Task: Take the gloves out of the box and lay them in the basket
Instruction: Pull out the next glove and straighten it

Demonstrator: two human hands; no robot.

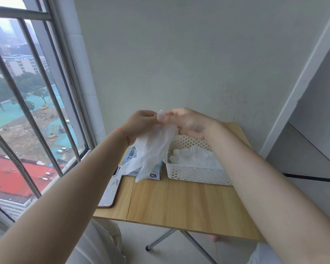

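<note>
- Both hands are up in the air over the back of the worktop (179, 202), sharing one thin, see-through white glove (151, 149).
- Left hand (140, 124) has its fingers curled in, pinching the top end of the glove. There's a red string around that wrist.
- Right hand (189, 122) meets it at the same spot, fingers bent and pinching the little bunched-up tip that pokes out between the two hands.
- The rest of the glove hangs down loose from the pinch, dangling in front of the glove box (156, 173), so most of the box is hidden. You can still see some blue print and an "XL" mark at its lower edge.
- Just right of the box sits the white perforated basket (194, 176), with a heap of the same pale gloves (192, 157) already inside. The held glove hangs left of the basket, not in it.
- A phone (111, 189) in a pale patterned case lies at the left edge of the wooden worktop, just beside the box.
- The window (27, 92) on the left has metal bars, with a red roof and a dug-up lot far below.
- Plain white wall behind everything.
</note>
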